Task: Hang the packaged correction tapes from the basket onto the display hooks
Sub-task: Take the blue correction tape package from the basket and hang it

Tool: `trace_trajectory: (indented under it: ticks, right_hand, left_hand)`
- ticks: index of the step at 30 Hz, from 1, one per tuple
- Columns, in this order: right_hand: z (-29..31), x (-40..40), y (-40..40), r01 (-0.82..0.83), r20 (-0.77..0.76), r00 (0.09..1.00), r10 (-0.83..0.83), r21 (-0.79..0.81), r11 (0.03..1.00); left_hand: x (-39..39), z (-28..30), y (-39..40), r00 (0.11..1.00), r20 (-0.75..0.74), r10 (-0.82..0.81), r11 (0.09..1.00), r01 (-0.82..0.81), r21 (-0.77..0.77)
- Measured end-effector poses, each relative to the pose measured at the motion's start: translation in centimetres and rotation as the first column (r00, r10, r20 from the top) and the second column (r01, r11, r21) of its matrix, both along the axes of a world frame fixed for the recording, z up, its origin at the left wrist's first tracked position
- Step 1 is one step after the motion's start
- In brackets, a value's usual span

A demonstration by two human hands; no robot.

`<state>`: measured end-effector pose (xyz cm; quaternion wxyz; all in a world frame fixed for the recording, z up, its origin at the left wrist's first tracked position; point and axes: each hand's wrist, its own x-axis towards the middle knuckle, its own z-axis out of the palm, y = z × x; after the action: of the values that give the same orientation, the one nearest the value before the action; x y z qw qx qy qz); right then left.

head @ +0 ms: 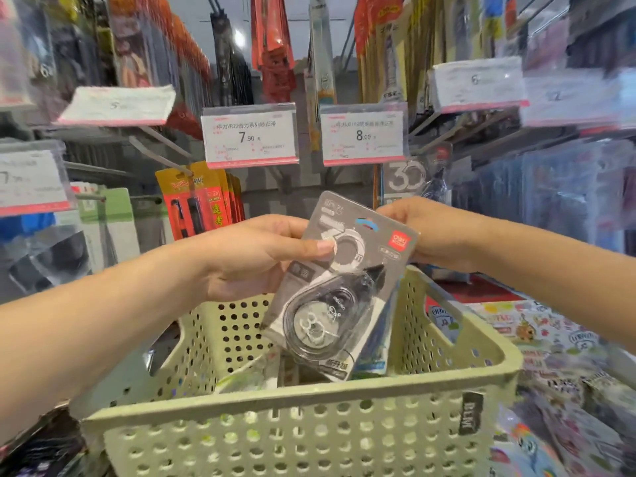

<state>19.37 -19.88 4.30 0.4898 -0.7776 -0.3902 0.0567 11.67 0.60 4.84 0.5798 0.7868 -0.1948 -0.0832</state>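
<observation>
A grey carded correction tape pack (339,290) with a black dispenser under a clear blister is held tilted above the pale green perforated basket (296,401). My left hand (254,256) grips its left edge, thumb pressed on the front. My right hand (437,232) holds the pack's upper right corner from behind. More packs (373,352) lie inside the basket, partly hidden. A bare display hook (161,156) juts out at upper left of the hands, beside price tags reading 7.90 (249,136) and 8.00 (363,134).
Red-and-orange packs (203,201) hang left of centre. Blue packaged goods (550,187) fill hooks at right. Colourful sticker sheets (537,339) lie on the shelf to the right of the basket. Hanging goods crowd the upper rows.
</observation>
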Motion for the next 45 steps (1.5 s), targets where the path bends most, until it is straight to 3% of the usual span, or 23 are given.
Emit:
trace_trajectory:
  ticks: [7, 10, 15, 18, 22, 29, 34, 40, 45]
  right_hand:
    - [-1.3, -1.6, -0.8, 0.013, -0.206, 0.977, 0.048, 0.283, 0.959]
    - [-1.8, -2.4, -1.8, 0.003, -0.349, 0.926, 0.145, 0.391, 0.920]
    - [-1.9, -3.4, -3.6, -0.028, -0.428, 0.852, 0.300, 0.536, 0.844]
    - [-2.0, -3.6, -4.6, -0.099, -0.403, 0.802, 0.441, 0.638, 0.763]
    - [-2.3, -3.9, -6.3, -0.104, -0.315, 0.893, 0.321, 0.549, 0.829]
    - [-2.4, -3.5, -7.9, -0.139, -0.187, 0.932, 0.309, 0.605, 0.784]
    - [-2.9, -3.4, -9.2, -0.120, -0.125, 0.962, 0.243, 0.606, 0.786]
    - [-2.8, -3.4, -11.1, -0.083, -0.086, 0.982, 0.168, 0.606, 0.791]
    - [-3.1, -3.1, -12.3, -0.058, -0.103, 0.982, 0.156, 0.629, 0.776]
  left_hand:
    - [-1.2, 0.0, -2.1, 0.986, 0.136, 0.092, 0.990, -0.075, -0.122]
    - [-1.8, 0.3, -2.9, 0.974, 0.191, 0.125, 0.982, -0.095, -0.163]
    - [-2.2, 1.2, -4.4, 0.945, 0.253, 0.205, 0.968, -0.158, -0.193]
    - [-2.2, 1.8, -5.5, 0.929, 0.283, 0.236, 0.959, -0.176, -0.222]
    - [-2.2, 2.2, -7.0, 0.937, 0.263, 0.231, 0.947, -0.156, -0.279]
    - [-2.1, 2.6, -9.4, 0.927, 0.254, 0.276, 0.932, -0.194, -0.306]
    - [-2.0, 3.8, -10.2, 0.854, 0.361, 0.375, 0.923, -0.311, -0.225]
    - [-2.9, 6.0, -10.7, 0.779, 0.496, 0.383, 0.912, -0.403, -0.071]
    - [-3.3, 8.0, -10.2, 0.792, 0.466, 0.394, 0.899, -0.438, -0.016]
